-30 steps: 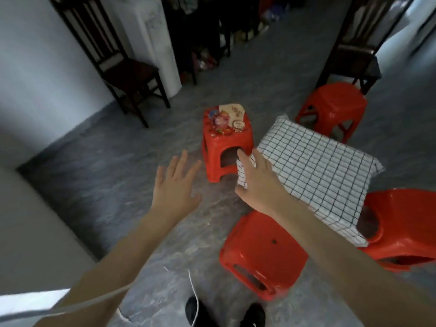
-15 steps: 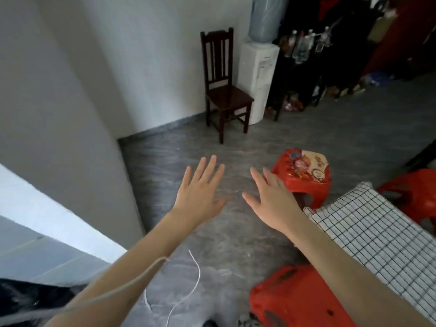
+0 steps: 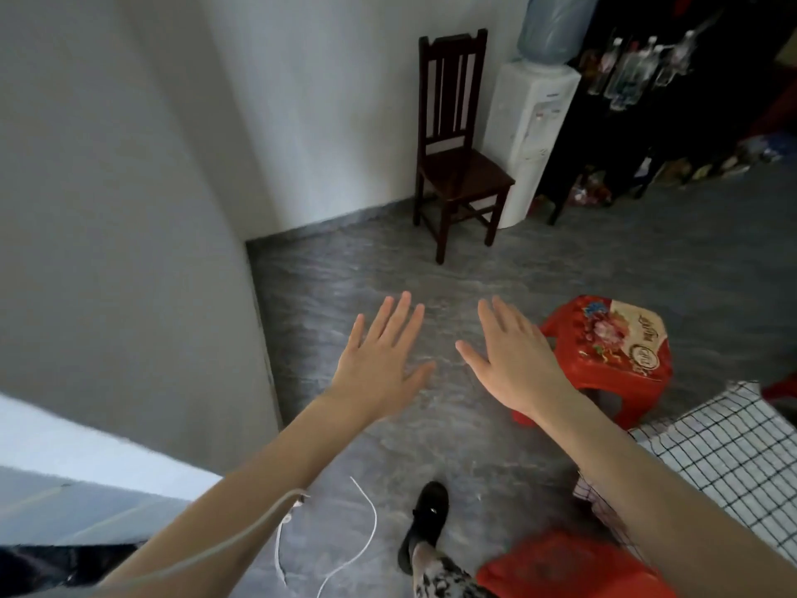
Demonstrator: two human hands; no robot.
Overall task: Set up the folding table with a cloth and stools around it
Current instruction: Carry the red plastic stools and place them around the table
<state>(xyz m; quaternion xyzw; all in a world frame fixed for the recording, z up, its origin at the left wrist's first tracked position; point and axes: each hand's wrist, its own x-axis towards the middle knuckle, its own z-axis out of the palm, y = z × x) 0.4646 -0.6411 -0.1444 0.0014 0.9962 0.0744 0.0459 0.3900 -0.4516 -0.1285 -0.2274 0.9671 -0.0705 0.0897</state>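
The low table under a black-and-white checked cloth [image 3: 729,455] shows at the right edge, partly cut off. A red plastic stool [image 3: 604,360] with a flowered print on its seat stands on the floor beyond the table's corner. Another red stool [image 3: 565,567] sits at the bottom right, partly behind my right forearm. My left hand [image 3: 379,360] and my right hand [image 3: 513,360] hover side by side over bare floor, palms down, fingers spread, holding nothing and touching nothing.
A dark wooden chair [image 3: 457,166] stands against the white wall, next to a white water dispenser [image 3: 530,135]. Dark shelving with bottles [image 3: 638,71] fills the far right. A wall corner [image 3: 254,330] juts in at left. A white cable [image 3: 366,541] lies by my shoe [image 3: 427,520].
The view has swung left, away from the table, which has slid to the right edge. Both hands stay open and empty and have drawn level over the floor.
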